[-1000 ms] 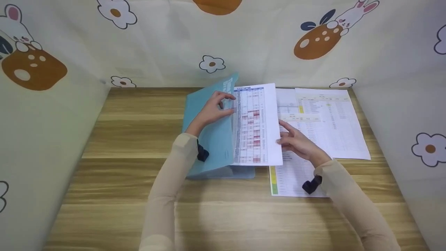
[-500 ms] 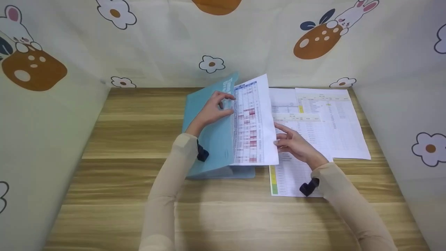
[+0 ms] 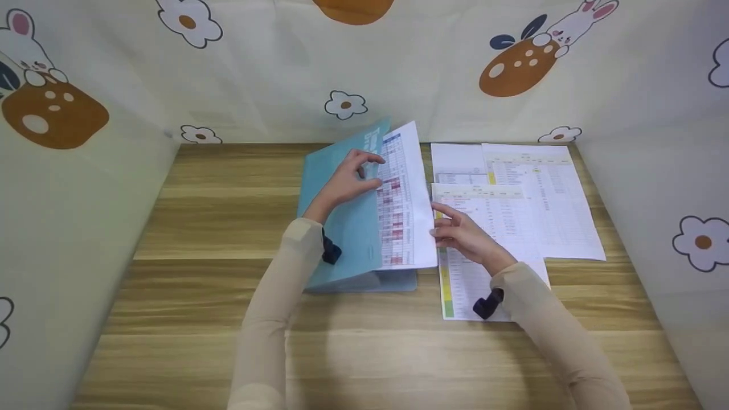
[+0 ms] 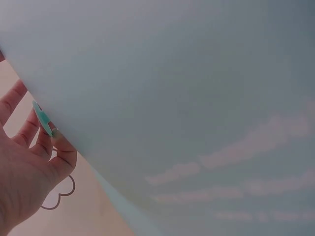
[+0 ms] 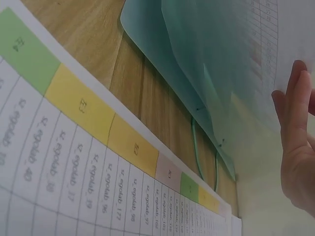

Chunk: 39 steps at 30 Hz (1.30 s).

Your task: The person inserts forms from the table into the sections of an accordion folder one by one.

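Note:
A teal folder point(image 3: 356, 239) stands partly open on the wooden table, its cover tilted up. My left hand point(image 3: 348, 177) grips the right edge of that cover; in the left wrist view the cover point(image 4: 172, 98) fills most of the picture beside the curled fingers point(image 4: 64, 152). My right hand point(image 3: 468, 234) holds a white printed sheet point(image 3: 420, 222) by its right edge, thumb side up. The sheet's left part is hidden behind the cover. In the right wrist view the fingers point(image 5: 295, 108) lie against the pale sheet, and the thumb cannot be made out.
Several printed sheets with coloured columns overlap at the right, a nearer one point(image 3: 478, 285) and a farther one point(image 3: 569, 210). Green elastic cords point(image 5: 197, 147) show at the folder. A patterned curtain point(image 3: 273, 74) encloses the table's back and sides.
My right hand has moved left, carrying the white sheet further behind the folder's cover. More of the sheets lying on the table shows now. My left hand has stayed in place.

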Motion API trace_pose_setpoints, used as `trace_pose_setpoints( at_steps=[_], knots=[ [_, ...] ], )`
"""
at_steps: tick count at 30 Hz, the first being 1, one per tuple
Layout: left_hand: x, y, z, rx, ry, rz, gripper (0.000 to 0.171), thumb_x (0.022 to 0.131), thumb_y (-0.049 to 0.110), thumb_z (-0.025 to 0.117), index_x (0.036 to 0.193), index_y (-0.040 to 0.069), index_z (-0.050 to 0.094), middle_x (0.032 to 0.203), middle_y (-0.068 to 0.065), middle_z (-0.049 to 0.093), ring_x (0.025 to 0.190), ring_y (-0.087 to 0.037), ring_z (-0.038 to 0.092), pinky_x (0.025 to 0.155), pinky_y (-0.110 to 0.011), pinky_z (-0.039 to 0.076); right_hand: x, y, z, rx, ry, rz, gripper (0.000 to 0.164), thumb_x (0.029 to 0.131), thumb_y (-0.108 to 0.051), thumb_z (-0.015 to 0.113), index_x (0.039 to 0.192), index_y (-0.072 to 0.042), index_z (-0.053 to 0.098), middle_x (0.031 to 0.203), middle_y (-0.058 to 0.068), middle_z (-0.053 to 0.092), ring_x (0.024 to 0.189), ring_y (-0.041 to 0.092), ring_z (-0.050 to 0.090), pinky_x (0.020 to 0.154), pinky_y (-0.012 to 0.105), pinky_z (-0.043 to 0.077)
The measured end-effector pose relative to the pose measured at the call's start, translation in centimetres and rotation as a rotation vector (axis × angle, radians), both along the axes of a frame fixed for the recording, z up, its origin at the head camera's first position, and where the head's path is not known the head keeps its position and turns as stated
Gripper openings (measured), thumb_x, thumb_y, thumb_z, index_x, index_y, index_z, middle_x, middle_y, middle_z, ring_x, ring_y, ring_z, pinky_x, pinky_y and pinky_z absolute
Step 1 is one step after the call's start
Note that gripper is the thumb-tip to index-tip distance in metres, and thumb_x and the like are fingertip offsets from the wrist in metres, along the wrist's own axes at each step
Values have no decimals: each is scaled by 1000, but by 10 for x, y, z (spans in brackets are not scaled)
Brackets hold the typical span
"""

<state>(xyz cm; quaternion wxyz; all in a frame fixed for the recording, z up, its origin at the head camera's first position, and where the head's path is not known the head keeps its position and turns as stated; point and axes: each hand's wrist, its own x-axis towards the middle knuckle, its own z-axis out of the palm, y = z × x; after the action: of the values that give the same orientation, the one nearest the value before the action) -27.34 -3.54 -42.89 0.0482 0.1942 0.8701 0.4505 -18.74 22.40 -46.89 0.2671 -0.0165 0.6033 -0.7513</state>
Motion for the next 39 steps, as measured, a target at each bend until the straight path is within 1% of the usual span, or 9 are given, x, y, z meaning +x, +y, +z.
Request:
trace_pose_setpoints(
  at_steps=[6,8,12,17,24,29,31,35,39],
  knots=[
    [0,0,0,-2,6,-7,40,75,26,65,113,18,56,110,-2,39,85,-17,38,69,-29,35,1,-8,-4,-32,-14,-13,67,80,8,54,138,-6,24,87,8,60,71,16,59,60,24,48],
    [-1,0,0,-8,3,0,39,75,26,65,113,20,56,110,-1,39,86,-16,38,68,-28,36,1,-11,-5,-38,-11,-14,66,79,8,54,137,-6,26,85,7,60,70,16,59,60,24,48],
    [0,0,0,-13,-5,12,40,75,26,66,113,22,55,110,0,39,87,-15,38,68,-28,37,0,-17,-4,-42,4,-2,64,80,7,54,136,-5,28,85,7,59,71,17,59,61,25,48],
    [1,0,0,-22,-21,29,43,73,29,67,114,25,54,111,2,39,89,-14,39,70,-26,39,-1,-23,-3,-40,15,14,62,80,6,55,136,-5,30,91,10,60,77,21,60,63,28,49],
    [2,1,1,-17,-32,48,43,72,30,69,112,28,54,111,4,38,90,-13,40,71,-25,41,-2,-30,-4,0,25,23,64,81,5,54,137,-5,25,94,10,60,79,21,60,65,28,49],
    [2,1,0,-20,-33,43,42,73,29,68,113,27,54,112,4,38,90,-13,40,71,-25,42,-5,-35,-4,56,19,34,65,81,2,56,138,-8,27,97,12,59,80,21,61,73,35,47],
    [2,1,0,-16,-17,24,42,74,28,67,114,23,55,112,2,39,90,-15,40,72,-25,41,-6,-37,-4,77,6,30,65,81,1,58,138,-9,27,98,12,58,78,20,61,73,34,47],
    [0,1,-1,-13,7,-3,40,76,26,64,114,19,55,112,-1,40,90,-17,40,73,-28,39,-6,-44,-4,116,-3,7,65,79,1,59,136,-8,30,98,11,54,71,16,59,67,28,49],
    [1,1,-1,-15,-2,12,41,74,28,65,113,22,55,112,1,39,90,-16,40,73,-28,40,-5,-49,-1,170,46,-10,60,78,-1,60,133,-7,36,101,12,47,71,16,57,69,30,48]
  ],
)
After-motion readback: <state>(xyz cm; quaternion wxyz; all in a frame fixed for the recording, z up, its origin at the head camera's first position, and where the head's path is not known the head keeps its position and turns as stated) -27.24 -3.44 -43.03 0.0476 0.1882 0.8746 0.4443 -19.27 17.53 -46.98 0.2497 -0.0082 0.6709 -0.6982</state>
